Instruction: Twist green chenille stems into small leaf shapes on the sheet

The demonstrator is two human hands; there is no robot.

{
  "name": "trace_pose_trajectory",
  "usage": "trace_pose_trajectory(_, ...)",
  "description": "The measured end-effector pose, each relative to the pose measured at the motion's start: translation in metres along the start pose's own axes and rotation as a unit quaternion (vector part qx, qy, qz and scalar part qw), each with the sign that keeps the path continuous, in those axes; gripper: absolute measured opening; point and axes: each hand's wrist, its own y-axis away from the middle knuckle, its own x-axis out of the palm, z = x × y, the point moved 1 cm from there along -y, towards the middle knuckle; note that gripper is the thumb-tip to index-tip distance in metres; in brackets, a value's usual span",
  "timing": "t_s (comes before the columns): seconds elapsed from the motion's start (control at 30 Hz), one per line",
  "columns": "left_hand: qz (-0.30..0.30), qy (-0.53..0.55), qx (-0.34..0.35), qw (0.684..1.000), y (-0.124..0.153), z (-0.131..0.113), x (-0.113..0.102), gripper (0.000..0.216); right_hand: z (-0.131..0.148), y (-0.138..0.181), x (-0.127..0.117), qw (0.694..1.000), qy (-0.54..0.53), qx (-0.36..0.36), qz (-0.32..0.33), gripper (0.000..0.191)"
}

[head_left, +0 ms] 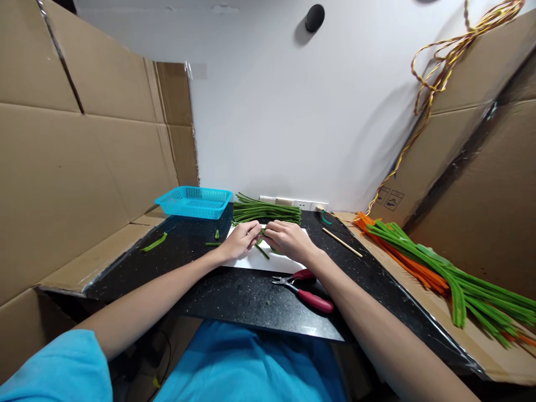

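My left hand [242,240] and my right hand [288,239] are close together above a white sheet [251,262]. The fingers of both are pinched on a short green pipe cleaner [262,252], whose tail slants down between them. Most of the piece is hidden by my fingers. Just behind the hands lies a bundle of dark green pipe cleaners [268,212]. Near my right wrist, red-handled cutting pliers [312,298] rest on the black tabletop with their jaws pointing left.
A blue plastic basket [195,212] stands at the back left. Green scraps [154,242] lie on the black table [234,296]. A thin wooden stick [342,242] is at right. Green strips [452,273] and orange strips [419,272] lie on cardboard. Cardboard walls [104,134] flank both sides.
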Motion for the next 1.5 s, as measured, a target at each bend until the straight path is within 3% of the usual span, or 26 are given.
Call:
trace_pose_trajectory(0.4, -0.019, -0.034, 0.027, 0.999, -0.003, 0.001, -0.003, 0.051, -0.001, -0.003, -0.004, 0.999, -0.024, 0.038, 0.010, 0.037)
trace_pose_trajectory(0.6, -0.016, 0.044, 0.015, 0.999, -0.009, 0.006, -0.012, 0.053, -0.006, -0.001, -0.007, 0.997, -0.032, 0.062, 0.020, 0.039)
trace_pose_trajectory(0.8, -0.065, 0.123, -0.009, 0.990, -0.016, 0.011, -0.028, 0.054, -0.018, 0.004, -0.010, 0.994, -0.037, 0.104, 0.019, 0.041)
trace_pose_trajectory(1.27, -0.093, 0.134, -0.032, 0.986, -0.018, 0.011, -0.043, 0.058, -0.029, 0.013, -0.023, 0.960, -0.214, 0.157, -0.093, 0.037)
trace_pose_trajectory(1.5, -0.075, 0.193, -0.084, 0.975, -0.023, 0.017, -0.047, 0.057, -0.020, 0.008, -0.025, 0.966, -0.200, 0.121, -0.112, 0.034)
